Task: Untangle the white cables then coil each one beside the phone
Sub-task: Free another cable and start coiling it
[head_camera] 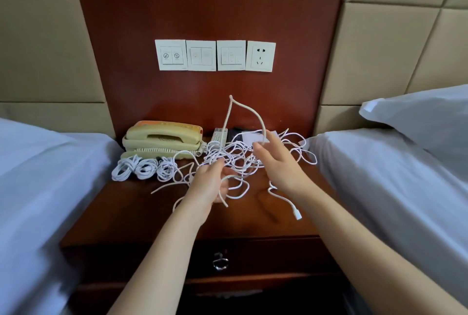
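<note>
A tangle of white cables (238, 156) lies on the wooden nightstand (141, 208), right of a beige phone (162, 141). Three coiled white cables (144, 168) sit in a row in front of the phone. My left hand (210, 185) holds a loop of white cable at the tangle's near side. My right hand (276, 160) pinches another strand, which arches up in a tall loop (250, 112) above the tangle. A loose cable end with a white plug (296, 213) lies on the wood below my right wrist.
A remote control (218, 135) and a dark flat object (238, 132) lie at the back of the nightstand. Beds with white sheets flank it, left (50, 175) and right (392, 175). Wall switches and a socket (215, 55) are above. A drawer handle (220, 261) is below.
</note>
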